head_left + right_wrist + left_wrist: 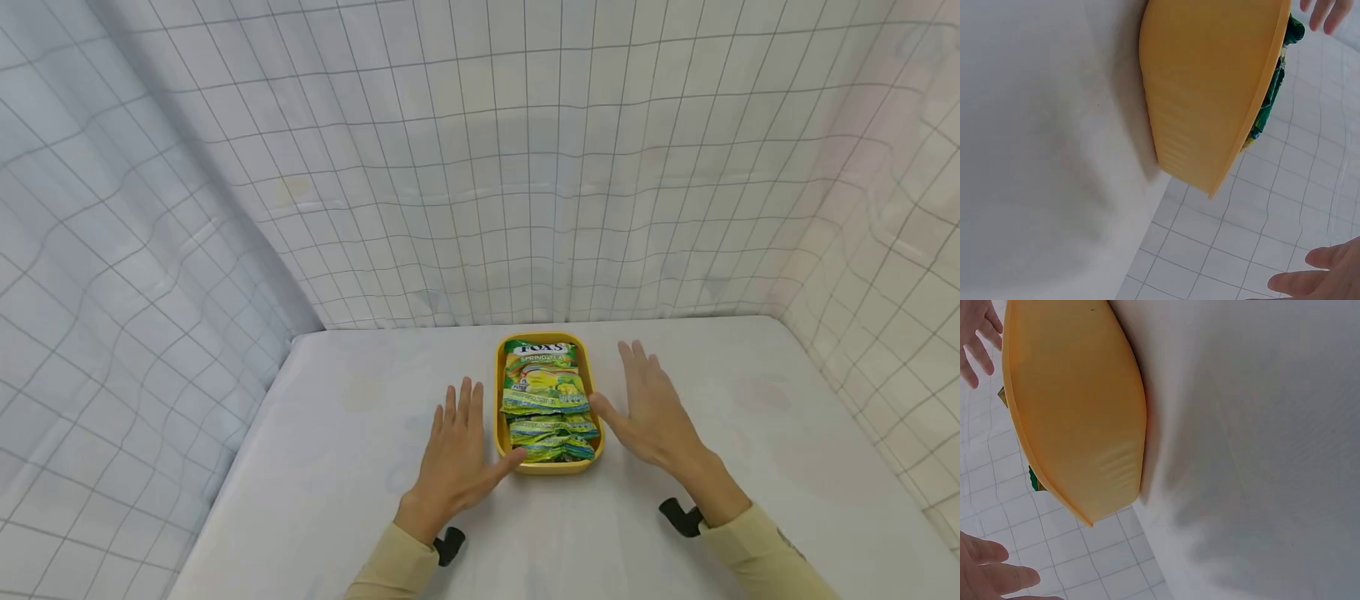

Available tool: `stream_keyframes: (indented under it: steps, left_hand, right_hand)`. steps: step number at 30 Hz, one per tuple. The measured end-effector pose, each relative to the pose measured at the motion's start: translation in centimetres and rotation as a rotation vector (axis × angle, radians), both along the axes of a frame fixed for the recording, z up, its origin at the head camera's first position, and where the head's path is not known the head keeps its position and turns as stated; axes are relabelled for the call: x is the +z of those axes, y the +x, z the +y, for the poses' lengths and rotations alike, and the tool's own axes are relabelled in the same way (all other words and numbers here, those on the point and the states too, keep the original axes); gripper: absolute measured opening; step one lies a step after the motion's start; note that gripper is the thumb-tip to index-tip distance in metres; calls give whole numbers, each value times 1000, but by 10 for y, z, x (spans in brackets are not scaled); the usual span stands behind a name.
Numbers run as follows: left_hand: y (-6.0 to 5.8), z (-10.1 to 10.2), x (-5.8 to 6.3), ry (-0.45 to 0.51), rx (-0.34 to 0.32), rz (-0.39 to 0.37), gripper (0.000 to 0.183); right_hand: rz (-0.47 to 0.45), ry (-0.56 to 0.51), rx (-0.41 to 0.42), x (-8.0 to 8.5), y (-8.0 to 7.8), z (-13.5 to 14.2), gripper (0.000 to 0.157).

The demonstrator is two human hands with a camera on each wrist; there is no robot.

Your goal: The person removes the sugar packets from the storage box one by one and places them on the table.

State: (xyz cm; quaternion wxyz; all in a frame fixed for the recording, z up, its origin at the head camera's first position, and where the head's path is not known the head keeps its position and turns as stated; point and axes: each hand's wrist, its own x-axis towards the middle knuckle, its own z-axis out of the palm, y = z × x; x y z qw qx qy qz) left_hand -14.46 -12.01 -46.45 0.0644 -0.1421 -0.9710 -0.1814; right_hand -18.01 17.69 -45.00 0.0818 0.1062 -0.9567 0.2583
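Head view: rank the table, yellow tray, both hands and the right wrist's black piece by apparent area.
1. Table
2. Yellow tray
3. Left hand, right hand: too alike to rank
4. Black piece

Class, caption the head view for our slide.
Left hand and right hand flank a yellow container of green snack packets.

Packets bear print too small to read; wrist views crop the tray, the head view both sleeves.
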Motion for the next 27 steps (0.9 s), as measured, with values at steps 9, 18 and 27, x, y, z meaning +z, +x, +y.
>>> stream_keyframes:
  steps: [9,18,27]
  left_hand:
    - [1,5,-2,66,-22,-31,116]
    - [3,10,-6,106,-24,-81,118]
    - [7,12,-7,222,-24,-121,116]
  right_hand:
    - [-56,-93,33,6,-8,-4,100]
    - [-72,-153,39,9,-13,-8,104]
    - [-130,-220,30,11,-17,-13,104]
